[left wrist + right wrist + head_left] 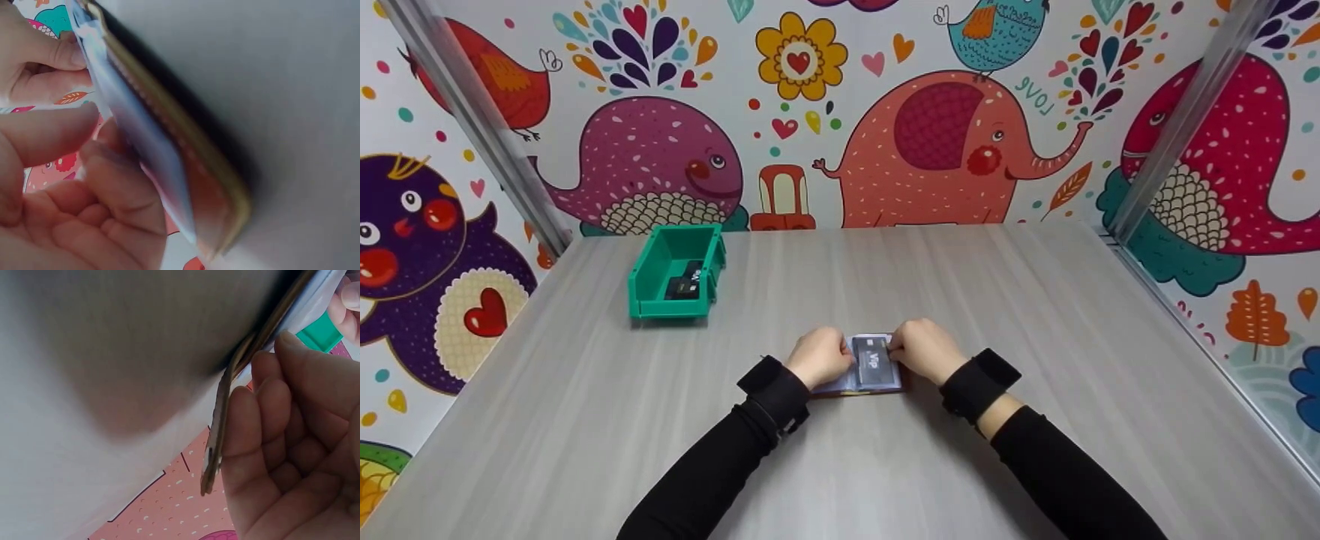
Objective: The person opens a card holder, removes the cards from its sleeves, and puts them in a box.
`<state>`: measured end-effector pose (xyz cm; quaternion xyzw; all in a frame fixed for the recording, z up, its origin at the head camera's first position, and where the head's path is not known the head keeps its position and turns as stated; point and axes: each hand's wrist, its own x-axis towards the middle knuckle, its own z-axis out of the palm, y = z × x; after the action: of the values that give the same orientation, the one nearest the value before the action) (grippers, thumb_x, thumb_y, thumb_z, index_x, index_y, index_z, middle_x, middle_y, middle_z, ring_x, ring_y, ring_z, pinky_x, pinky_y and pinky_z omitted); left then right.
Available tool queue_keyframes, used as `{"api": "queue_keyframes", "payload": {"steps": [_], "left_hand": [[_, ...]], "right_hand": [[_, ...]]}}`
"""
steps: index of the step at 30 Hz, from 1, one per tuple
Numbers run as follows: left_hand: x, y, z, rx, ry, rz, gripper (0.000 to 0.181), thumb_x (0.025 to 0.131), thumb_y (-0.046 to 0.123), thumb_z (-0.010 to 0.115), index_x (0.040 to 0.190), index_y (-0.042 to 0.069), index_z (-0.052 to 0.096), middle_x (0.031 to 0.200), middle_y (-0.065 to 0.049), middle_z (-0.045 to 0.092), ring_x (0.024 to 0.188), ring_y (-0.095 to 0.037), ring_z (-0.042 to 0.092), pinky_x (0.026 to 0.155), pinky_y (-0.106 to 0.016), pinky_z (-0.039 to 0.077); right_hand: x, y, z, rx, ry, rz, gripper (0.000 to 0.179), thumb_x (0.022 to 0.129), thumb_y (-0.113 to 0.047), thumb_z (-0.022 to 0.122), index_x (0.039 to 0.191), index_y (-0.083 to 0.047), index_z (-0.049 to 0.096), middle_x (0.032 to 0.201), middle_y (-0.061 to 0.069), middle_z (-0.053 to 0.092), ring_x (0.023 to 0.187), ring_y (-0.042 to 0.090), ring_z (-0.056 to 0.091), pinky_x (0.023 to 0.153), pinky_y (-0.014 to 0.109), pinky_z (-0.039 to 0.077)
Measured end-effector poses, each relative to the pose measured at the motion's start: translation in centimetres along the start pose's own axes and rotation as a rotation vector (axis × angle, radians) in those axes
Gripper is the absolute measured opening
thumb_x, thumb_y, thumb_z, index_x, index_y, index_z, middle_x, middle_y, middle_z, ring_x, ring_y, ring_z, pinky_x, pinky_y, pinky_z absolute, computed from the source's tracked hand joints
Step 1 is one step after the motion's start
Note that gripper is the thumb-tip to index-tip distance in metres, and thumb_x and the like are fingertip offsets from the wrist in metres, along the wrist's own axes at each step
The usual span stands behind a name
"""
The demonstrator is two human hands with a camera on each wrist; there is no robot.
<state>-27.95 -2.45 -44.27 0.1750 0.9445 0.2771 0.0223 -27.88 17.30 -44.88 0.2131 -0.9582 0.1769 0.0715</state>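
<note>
A small card holder (840, 388) lies spread on the table, with clear plastic sleeves and a brown and tan cover (211, 208). On its right side a dark card (874, 364) printed "Vip" lies in or on a sleeve. My left hand (820, 358) is at the holder's left part; in the left wrist view its curled fingers hold the sleeves. My right hand (928, 349) grips the right edge beside the card, thumb and forefinger close together. In the right wrist view, the right hand's fingers (275, 405) lie along the cover; the exact contact is partly hidden.
A green bin (671, 309) stands at the back left of the table, holding several dark cards (684, 286). Walls with printed animals (930, 165) enclose the back and sides, with metal posts (1177, 127) at the corners.
</note>
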Motion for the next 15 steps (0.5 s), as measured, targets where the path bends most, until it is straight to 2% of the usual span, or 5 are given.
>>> {"api": "queue_keyframes", "payload": {"steps": [8, 15], "left_hand": [[-0.09, 0.47, 0.15, 0.038, -0.003, 0.005, 0.034, 0.081, 0.014, 0.069, 0.058, 0.016, 0.044, 0.058, 0.005, 0.043, 0.059, -0.016, 0.045, 0.077, -0.045, 0.043], [-0.06, 0.53, 0.27, 0.049, -0.005, 0.001, 0.038, 0.080, 0.014, 0.069, 0.055, 0.017, 0.041, 0.055, 0.006, 0.041, 0.056, -0.015, 0.044, 0.076, -0.044, 0.041]], "right_hand": [[-0.03, -0.06, -0.01, -0.003, -0.009, 0.012, 0.005, 0.079, -0.002, 0.080, 0.083, -0.005, 0.079, 0.086, 0.007, 0.074, 0.080, 0.024, 0.069, 0.072, 0.040, 0.054], [0.04, -0.16, 0.01, -0.001, -0.023, 0.034, 0.005, 0.080, -0.002, 0.079, 0.084, -0.005, 0.079, 0.087, 0.007, 0.074, 0.082, 0.025, 0.069, 0.074, 0.040, 0.054]]}}
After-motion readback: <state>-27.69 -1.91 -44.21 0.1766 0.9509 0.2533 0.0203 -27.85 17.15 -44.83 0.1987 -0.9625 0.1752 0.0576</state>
